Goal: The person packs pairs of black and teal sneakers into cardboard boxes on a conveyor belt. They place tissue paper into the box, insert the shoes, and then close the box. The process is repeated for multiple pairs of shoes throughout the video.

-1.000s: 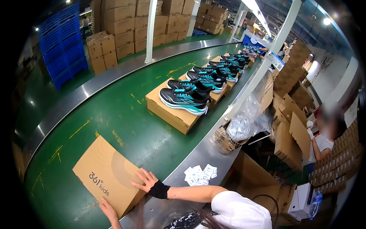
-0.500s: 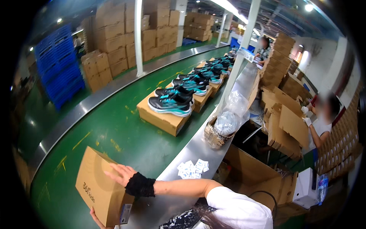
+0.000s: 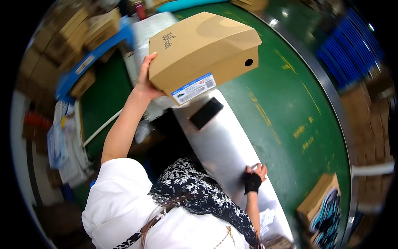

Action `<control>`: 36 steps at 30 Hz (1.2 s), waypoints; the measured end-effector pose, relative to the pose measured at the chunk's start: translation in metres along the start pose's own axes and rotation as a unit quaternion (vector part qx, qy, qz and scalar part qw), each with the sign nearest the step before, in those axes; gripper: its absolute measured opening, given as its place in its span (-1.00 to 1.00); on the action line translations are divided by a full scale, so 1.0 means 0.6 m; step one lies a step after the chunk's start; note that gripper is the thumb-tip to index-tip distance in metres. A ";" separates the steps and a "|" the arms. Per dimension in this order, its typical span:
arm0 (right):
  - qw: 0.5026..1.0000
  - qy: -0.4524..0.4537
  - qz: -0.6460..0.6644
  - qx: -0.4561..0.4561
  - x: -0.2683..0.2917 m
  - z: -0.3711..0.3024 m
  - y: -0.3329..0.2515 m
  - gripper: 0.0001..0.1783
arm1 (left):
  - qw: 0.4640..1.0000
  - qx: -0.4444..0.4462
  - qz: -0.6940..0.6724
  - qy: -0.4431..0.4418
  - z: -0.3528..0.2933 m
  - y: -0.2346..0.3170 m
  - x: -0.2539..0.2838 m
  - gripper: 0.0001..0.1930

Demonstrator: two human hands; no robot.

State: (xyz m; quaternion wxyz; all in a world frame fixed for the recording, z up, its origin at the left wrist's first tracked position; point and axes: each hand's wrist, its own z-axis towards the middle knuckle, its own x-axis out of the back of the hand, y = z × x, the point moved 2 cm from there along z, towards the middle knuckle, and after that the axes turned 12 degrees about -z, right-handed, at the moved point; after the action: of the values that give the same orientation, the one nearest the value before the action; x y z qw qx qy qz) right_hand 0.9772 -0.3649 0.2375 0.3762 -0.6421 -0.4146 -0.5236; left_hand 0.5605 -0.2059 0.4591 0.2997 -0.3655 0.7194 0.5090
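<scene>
Left hand (image 3: 145,81): raised, palm and fingers spread flat against the near side of a closed brown cardboard shoebox (image 3: 205,47), thumb tucked under its lower edge. I carry the box up in the air on this one hand, tilted, its end panel turned toward me. That panel bears a white and blue printed label (image 3: 193,88) and, further right, a small round black hole (image 3: 248,62).

Right hand (image 3: 256,174): low down, wearing a black fingerless wrist wrap (image 3: 252,182), fingers resting on the edge of a long grey metal table strip (image 3: 226,145). It holds nothing I can make out; whether the fingers are curled or flat I cannot tell.

On the strip, below the lifted box: a flat black rectangular phone-like object (image 3: 206,113), lying loose.

Right of the strip: green conveyor belt (image 3: 286,103) with yellow marks. At its lower right, an open brown carton carrying dark and teal sports shoes (image 3: 325,209).

Beyond the belt: stacked blue plastic crates (image 3: 352,45), blurred.
</scene>
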 end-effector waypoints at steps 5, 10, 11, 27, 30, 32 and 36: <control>0.997 0.074 -0.021 -0.014 -0.048 -0.031 0.038 -0.37 | 0.973 -0.127 0.037 0.192 -0.093 0.068 0.067 -0.21; 0.993 0.099 -0.057 -0.015 -0.058 -0.033 0.075 -0.38 | 0.932 -0.212 -0.060 0.288 -0.108 0.119 0.240 -0.13; 0.993 0.099 -0.061 -0.019 -0.054 -0.037 0.075 -0.38 | 0.921 -0.221 -0.106 0.304 -0.102 0.132 0.291 -0.12; 0.982 -0.045 0.157 0.091 0.042 -0.019 0.121 -0.55 | 0.953 0.138 0.268 0.001 0.122 -0.283 0.047 -0.66; 0.973 0.127 0.186 -0.037 0.081 0.006 0.239 -0.65 | 0.921 0.163 0.351 -0.047 0.109 -0.351 -0.015 -0.72; 0.965 0.228 0.077 -0.106 0.156 0.009 0.366 -0.64 | 0.909 0.170 0.376 -0.056 0.083 -0.368 -0.051 -0.71; 0.875 0.424 -0.109 -0.207 0.257 -0.044 0.658 -0.74 | 0.888 0.170 0.424 -0.048 0.044 -0.386 -0.064 -0.69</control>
State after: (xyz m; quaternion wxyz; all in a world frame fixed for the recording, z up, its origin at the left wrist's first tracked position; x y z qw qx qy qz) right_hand 1.3500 -0.5148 0.3744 0.3154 -0.3726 -0.1649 -0.8570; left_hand 0.7760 -0.2221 0.3632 0.1474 0.0556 0.8662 0.4743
